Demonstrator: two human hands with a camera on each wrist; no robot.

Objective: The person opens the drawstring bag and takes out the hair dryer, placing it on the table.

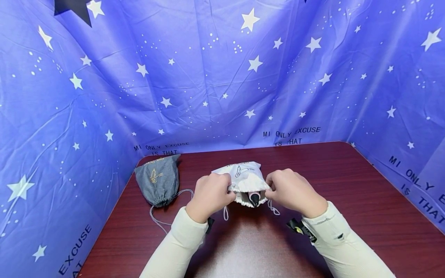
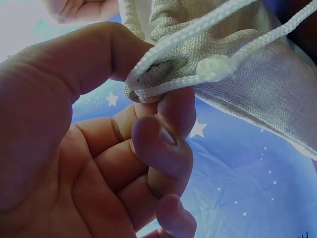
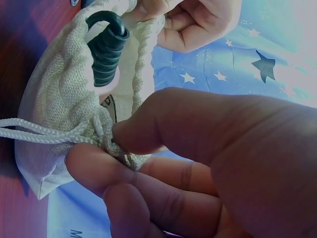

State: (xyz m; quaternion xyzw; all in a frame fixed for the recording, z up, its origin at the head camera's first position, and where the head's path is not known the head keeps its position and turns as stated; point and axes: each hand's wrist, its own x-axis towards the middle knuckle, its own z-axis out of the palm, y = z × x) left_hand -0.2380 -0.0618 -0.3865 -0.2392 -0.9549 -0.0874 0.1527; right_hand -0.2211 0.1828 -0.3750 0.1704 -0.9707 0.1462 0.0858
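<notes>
I see the left hand [image 1: 210,195] and right hand [image 1: 294,192] pinching opposite sides of a pale bag [image 1: 251,181] over the table [image 1: 354,185], its print [image 1: 240,171] dark, its puckered mouth [image 3: 143,64] gaping round a ribbed black cord [image 3: 107,57].

A grey drawstring bag [image 1: 160,185] lies on the left of a dark red desk [image 1: 354,185], before a blue curtain [image 1: 205,81] printed with white stars.

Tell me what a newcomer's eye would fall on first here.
Likely the blue star-print cloth behind the dark red table. Next comes the white drawstring bag between the left hand and right hand, which pinch its open mouth; a black ribbed piece shows inside. A gray drawstring bag lies to its left.
</notes>
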